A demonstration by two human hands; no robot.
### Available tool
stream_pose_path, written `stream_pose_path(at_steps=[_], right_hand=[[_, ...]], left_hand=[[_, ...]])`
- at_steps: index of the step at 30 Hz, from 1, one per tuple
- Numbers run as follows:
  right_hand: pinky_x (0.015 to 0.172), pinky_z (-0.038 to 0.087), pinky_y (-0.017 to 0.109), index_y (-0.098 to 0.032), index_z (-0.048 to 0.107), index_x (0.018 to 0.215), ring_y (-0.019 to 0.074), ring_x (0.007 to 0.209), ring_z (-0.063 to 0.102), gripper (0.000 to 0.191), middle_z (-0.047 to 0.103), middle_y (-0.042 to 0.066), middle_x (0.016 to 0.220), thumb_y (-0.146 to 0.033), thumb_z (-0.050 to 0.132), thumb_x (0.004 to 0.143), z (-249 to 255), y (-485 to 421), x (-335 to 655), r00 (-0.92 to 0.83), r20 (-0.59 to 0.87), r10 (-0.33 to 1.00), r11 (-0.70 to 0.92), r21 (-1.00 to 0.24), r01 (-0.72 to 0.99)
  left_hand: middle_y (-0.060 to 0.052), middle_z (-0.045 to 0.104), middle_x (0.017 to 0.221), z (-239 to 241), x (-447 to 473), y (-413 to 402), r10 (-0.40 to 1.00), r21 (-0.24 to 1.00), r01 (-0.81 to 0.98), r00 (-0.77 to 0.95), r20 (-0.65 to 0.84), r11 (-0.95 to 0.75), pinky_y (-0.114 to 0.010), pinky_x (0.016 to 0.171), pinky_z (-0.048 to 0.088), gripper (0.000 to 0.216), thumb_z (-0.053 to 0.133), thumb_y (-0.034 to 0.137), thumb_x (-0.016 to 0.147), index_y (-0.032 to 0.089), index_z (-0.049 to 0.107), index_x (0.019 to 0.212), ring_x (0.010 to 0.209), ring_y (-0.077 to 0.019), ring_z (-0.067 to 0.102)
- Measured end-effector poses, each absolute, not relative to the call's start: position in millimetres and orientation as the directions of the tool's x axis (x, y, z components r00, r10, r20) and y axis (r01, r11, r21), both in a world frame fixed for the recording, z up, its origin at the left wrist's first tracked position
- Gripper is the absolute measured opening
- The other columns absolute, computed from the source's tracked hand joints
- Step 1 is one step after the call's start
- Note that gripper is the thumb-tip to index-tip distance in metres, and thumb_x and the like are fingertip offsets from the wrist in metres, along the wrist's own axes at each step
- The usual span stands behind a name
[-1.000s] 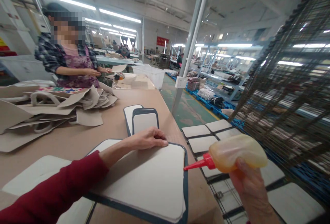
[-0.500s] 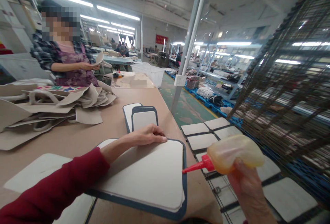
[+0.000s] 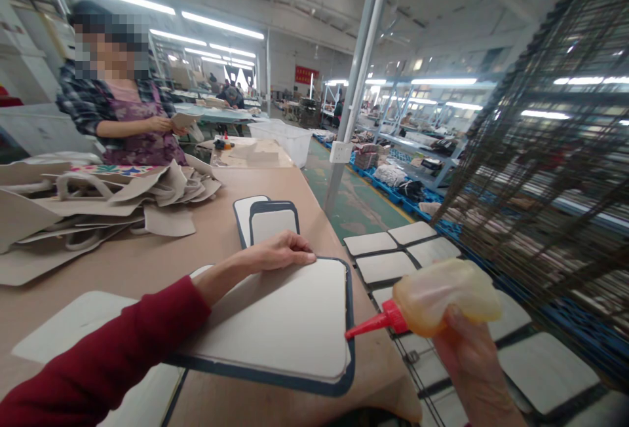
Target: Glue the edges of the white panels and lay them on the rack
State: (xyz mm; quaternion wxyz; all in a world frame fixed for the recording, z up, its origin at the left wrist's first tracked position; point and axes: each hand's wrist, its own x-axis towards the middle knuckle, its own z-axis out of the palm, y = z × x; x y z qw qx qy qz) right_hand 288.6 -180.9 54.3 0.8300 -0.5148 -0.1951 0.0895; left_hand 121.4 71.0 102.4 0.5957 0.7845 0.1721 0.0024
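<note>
My right hand (image 3: 469, 348) is wrapped round a soft, clear squeeze bottle (image 3: 442, 293) of yellowish liquid, apparently glue. Its red nozzle (image 3: 368, 325) points left, with the tip at the right edge of a large white panel (image 3: 285, 322). That panel has rounded corners and lies over a dark blue backing (image 3: 295, 380) that shows as a border. At the panel's far edge, my left hand (image 3: 282, 251) pinches the rim between thumb and curled fingers. Just beyond it are smaller white panels with dark borders (image 3: 275, 225).
Beige bag-like pieces (image 3: 122, 198) are heaped on the table (image 3: 221, 243) at left. Another person (image 3: 130, 109) stands behind them, holding a small piece. White panels (image 3: 386, 268) lie on a rack at right, beside leaning wire mesh racks (image 3: 545, 152). A metal post (image 3: 354, 86) rises beyond the table.
The nozzle tip has moved slightly down along the panel's right edge, toward the near corner. The near side of the panel appears slightly higher. My left hand keeps its grip.
</note>
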Motion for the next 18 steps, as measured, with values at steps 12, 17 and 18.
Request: stream_pose_path(at_steps=[12, 17, 18], right_hand=[[0.065, 0.056, 0.037, -0.03, 0.066, 0.112, 0.0237, 0.069, 0.068, 0.06, 0.072, 0.004, 0.084, -0.038, 0.084, 0.055, 49.3, -187.7, 285.2, 0.903, 0.245, 0.352, 0.47, -0.881, 0.055], [0.067, 0.057, 0.04, -0.03, 0.065, 0.112, 0.0251, 0.069, 0.068, 0.061, 0.073, 0.006, 0.086, -0.042, 0.083, 0.056, 48.1, -188.8, 284.1, 0.894, 0.267, 0.359, 0.455, -0.887, 0.082], [0.066, 0.057, 0.039, -0.03, 0.066, 0.111, 0.0247, 0.068, 0.068, 0.06, 0.073, 0.005, 0.084, -0.041, 0.084, 0.055, 48.4, -188.9, 283.5, 0.897, 0.26, 0.358, 0.456, -0.887, 0.075]], left_hand=[[0.002, 0.06, 0.057, 97.7, 119.4, 73.4, 0.312, 0.949, 0.281, 0.923, -0.227, -0.141, -0.02, 0.045, 0.033, 0.043, 0.075, 0.054, 0.061, 0.013, 0.064, 0.07, 0.049, -0.0093, 0.049], [0.001, 0.062, 0.06, 94.8, 117.5, 78.3, 0.326, 0.953, 0.275, 0.919, -0.222, -0.128, -0.02, 0.046, 0.036, 0.043, 0.075, 0.053, 0.062, 0.013, 0.065, 0.071, 0.05, -0.0101, 0.052], [0.001, 0.062, 0.059, 94.2, 117.1, 79.2, 0.329, 0.954, 0.273, 0.918, -0.221, -0.122, -0.02, 0.046, 0.036, 0.042, 0.075, 0.053, 0.062, 0.013, 0.064, 0.071, 0.05, -0.0102, 0.052]])
